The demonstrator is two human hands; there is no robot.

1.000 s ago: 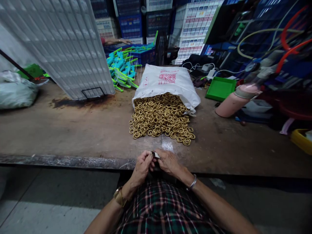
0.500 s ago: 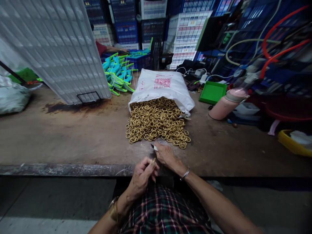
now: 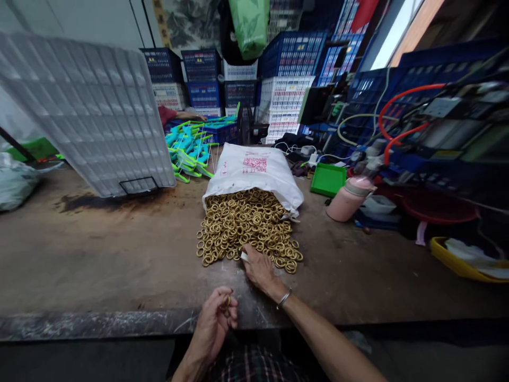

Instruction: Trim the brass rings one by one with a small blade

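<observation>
A heap of brass rings (image 3: 246,225) spills from an open white bag (image 3: 254,170) onto the brown workbench (image 3: 99,260). My right hand (image 3: 258,268) reaches to the near edge of the heap, fingers closed on a small light-coloured tool whose tip shows at its fingertips, touching the nearest rings. My left hand (image 3: 214,321) is back at the bench's front edge, fingers curled on a single brass ring (image 3: 228,301). A bracelet sits on my right wrist.
A large white ribbed plastic panel (image 3: 91,111) leans at the left. Turquoise and green plastic parts (image 3: 189,148) lie behind the bag. A green tray (image 3: 328,179) and a pink bottle (image 3: 350,193) stand to the right, a yellow tub (image 3: 461,262) further right. Another person's arm (image 3: 183,114) shows by the crates.
My hands have separated: the right one moved forward to the ring heap, the left one drew back with a ring. The view tilted upward.
</observation>
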